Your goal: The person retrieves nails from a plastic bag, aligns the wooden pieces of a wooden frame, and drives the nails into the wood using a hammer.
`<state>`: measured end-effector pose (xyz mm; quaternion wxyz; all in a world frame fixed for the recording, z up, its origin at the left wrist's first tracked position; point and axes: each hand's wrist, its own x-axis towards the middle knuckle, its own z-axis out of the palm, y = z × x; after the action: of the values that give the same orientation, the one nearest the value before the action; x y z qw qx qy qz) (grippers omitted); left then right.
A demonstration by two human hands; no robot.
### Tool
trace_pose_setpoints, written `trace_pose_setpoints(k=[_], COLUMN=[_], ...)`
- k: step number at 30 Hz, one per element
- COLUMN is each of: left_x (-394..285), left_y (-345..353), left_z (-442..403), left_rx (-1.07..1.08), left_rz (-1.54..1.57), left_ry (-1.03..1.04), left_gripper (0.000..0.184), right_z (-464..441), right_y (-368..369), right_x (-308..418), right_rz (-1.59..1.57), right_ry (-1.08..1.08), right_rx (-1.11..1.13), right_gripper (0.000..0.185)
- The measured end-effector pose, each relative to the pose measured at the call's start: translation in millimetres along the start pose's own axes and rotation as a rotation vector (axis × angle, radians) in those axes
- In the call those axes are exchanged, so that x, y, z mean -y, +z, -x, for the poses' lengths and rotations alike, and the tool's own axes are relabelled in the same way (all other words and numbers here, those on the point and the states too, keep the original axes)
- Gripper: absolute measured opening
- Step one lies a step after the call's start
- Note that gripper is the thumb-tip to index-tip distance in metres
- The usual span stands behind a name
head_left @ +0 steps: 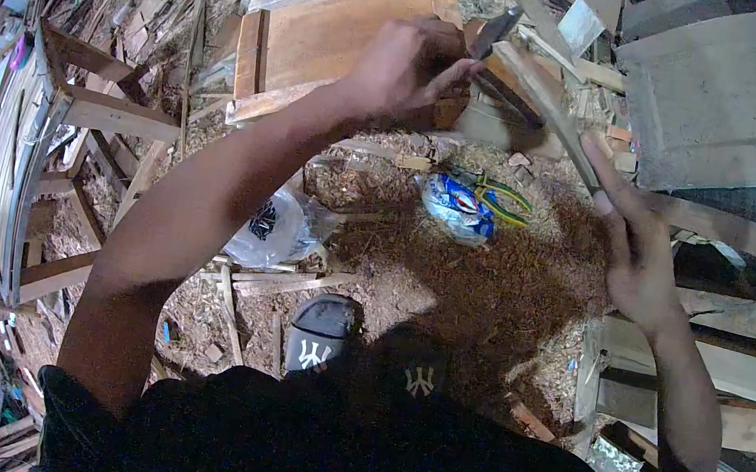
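My left hand [412, 69] is closed around a tool with a grey metal part [496, 31] that points up and to the right; its exact kind I cannot make out. My right hand [636, 245] grips the near end of a long, pale wooden strip [555, 116]. The strip slants up and left, its far end close to the metal part. Whether the two touch I cannot tell. Below my left hand lies an orange-brown wooden panel [314, 46] with a paler edge board, partly hidden by my hand and forearm.
On the sawdust-covered ground lie a blue-and-white plastic packet [457, 211], yellow-green-handled pliers [507, 202] and a clear plastic bag [284, 236]. A wooden frame [19, 160] stands at left. Grey boards [729, 109] and stacked planks [725, 355] are at right. My sandals [320, 331] are below.
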<state>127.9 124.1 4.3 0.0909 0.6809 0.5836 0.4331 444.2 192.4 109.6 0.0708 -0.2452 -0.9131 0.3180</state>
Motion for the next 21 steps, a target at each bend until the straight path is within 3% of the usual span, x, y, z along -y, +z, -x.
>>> trace_pose_setpoints(k=[3, 5, 9, 11, 12, 15, 17, 18, 20, 21], left_x=[-1.3, -0.8, 7.4, 3.8, 1.3, -1.2, 3.7, 2.3, -2.6, -3.0], left_y=[0.4, 1.2, 4.0, 2.9, 1.4, -0.2, 0.3, 0.7, 0.7, 0.5], left_z=[0.9, -0.2, 1.3, 3.7, 2.8, 3.5, 2.0, 2.2, 2.3, 2.7], left_rx=[-0.025, -0.002, 0.021, 0.035, 0.034, 0.005, -0.011, -0.011, -0.046, -0.045], left_rz=[-0.020, -0.090, -0.099, -0.035, -0.035, -0.077, -0.113, -0.112, -0.064, -0.065], left_ry=[0.037, 0.033, 0.028, -0.014, -0.013, 0.012, 0.114, 0.114, 0.072, 0.076], left_gripper=[0.014, 0.013, 0.013, 0.014, 0.014, 0.014, 0.014, 0.014, 0.013, 0.013], right_z=[-2.4, -2.0, -1.2, -5.2, -5.8, -4.3, -2.7, -0.9, 1.8, -5.5], right_y=[-9.9, -16.2, -8.8, -7.9, -10.7, -18.2, -20.1, -17.9, -12.1, -11.2], right_x=[14.3, 19.9, 6.5, 11.2, 12.0, 18.9, 27.3, 20.1, -1.8, 5.6], right_rz=[0.023, -0.083, -0.044, 0.039, 0.040, -0.076, -0.215, -0.214, -0.073, 0.003], right_ry=[0.033, 0.179, 0.019, 0.013, 0.012, 0.127, 0.298, 0.299, 0.069, -0.034], right_rx=[0.011, -0.067, -0.236, 0.054, 0.054, 0.048, -0.163, -0.163, -0.083, 0.089], right_gripper=[0.043, 0.043, 0.043, 0.043, 0.043, 0.044, 0.044, 0.044, 0.045, 0.045])
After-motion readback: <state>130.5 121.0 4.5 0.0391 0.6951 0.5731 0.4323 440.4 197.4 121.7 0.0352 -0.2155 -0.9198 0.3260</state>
